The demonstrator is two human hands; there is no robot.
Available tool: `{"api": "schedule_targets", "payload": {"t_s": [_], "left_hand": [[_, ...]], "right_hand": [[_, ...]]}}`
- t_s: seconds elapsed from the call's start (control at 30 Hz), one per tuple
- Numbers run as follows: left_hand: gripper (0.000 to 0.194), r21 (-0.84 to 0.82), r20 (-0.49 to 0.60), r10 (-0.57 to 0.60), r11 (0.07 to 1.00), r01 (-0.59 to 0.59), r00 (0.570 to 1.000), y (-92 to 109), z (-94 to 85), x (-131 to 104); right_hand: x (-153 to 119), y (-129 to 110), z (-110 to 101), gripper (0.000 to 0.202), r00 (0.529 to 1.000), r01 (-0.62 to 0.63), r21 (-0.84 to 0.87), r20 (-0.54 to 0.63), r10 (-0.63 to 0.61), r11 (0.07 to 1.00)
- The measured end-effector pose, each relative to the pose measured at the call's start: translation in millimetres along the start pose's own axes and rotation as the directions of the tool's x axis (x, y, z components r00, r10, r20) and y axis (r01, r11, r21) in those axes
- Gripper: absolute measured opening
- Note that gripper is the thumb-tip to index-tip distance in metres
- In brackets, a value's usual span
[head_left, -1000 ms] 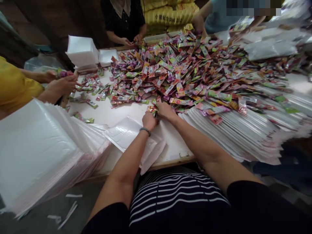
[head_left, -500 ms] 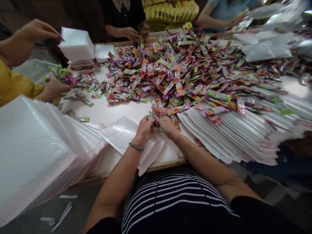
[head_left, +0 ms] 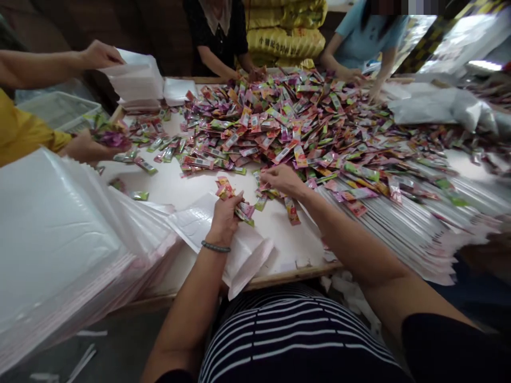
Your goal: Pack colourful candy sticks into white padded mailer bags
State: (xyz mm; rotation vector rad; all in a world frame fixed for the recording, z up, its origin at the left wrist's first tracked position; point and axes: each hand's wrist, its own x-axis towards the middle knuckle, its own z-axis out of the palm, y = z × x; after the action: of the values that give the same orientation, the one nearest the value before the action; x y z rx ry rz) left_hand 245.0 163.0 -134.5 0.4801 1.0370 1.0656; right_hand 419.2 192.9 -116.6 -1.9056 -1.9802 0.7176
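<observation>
My left hand (head_left: 224, 215) is closed around a small bunch of colourful sachets (head_left: 244, 211), whose ends stick out on both sides of the fist. It hovers over a white padded envelope (head_left: 196, 217) lying on the table, with the envelope's open-looking end towards me. At the near edge of a big heap of sachets (head_left: 255, 125) is my right hand (head_left: 285, 180). Its fingers are bent together over a few loose sachets (head_left: 293, 210); whether one is gripped is hidden.
Tall stacks of white padded envelopes (head_left: 56, 213) stand at left; more envelopes (head_left: 383, 223) lie fanned at right. A co-worker in yellow (head_left: 24, 125) holds sachets and touches a white stack (head_left: 139, 80). Two other people work across the table. A white crate (head_left: 59, 110) sits at far left.
My hands have parted: the left moved slightly left and down with the sachets, the right let go of the bunch and moved right and up to the heap. The yellow-sleeved co-worker's hand reached the white stack.
</observation>
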Motion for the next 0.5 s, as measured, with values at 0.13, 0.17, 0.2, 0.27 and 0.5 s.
{"api": "schedule_targets", "payload": {"t_s": [0.13, 0.17, 0.2, 0.27, 0.5], "left_hand": [[0.031, -0.017, 0.001, 0.028, 0.999, -0.028, 1.0, 11.8, -10.5, -1.2], [0.032, -0.015, 0.013, 0.027, 1.0, -0.027, 1.0, 12.4, -13.1, -1.1], [0.033, -0.014, 0.018, 0.032, 0.999, -0.032, 0.999, 12.5, -15.4, -0.6], [0.034, -0.021, 0.014, 0.065, 0.998, -0.065, 0.998, 11.9, -19.0, 1.7], [0.031, -0.095, 0.004, 0.121, 0.988, -0.12, 0.993, 12.7, -23.2, 9.8]], "right_hand": [[38.5, 4.5, 10.9, 0.039, 0.957, -0.252, -0.181, -0.194, 0.217, 0.951], [45.3, 4.5, 16.7, 0.041, 0.96, -0.253, -0.191, -0.175, 0.221, 0.948], [50.9, 4.3, 21.4, 0.042, 0.962, -0.252, -0.198, -0.156, 0.223, 0.947], [58.2, 4.3, 24.6, 0.034, 0.971, -0.229, -0.191, -0.111, 0.21, 0.955], [59.5, 7.8, -17.8, 0.023, 0.997, 0.054, -0.152, 0.055, -0.046, 0.987]]}}
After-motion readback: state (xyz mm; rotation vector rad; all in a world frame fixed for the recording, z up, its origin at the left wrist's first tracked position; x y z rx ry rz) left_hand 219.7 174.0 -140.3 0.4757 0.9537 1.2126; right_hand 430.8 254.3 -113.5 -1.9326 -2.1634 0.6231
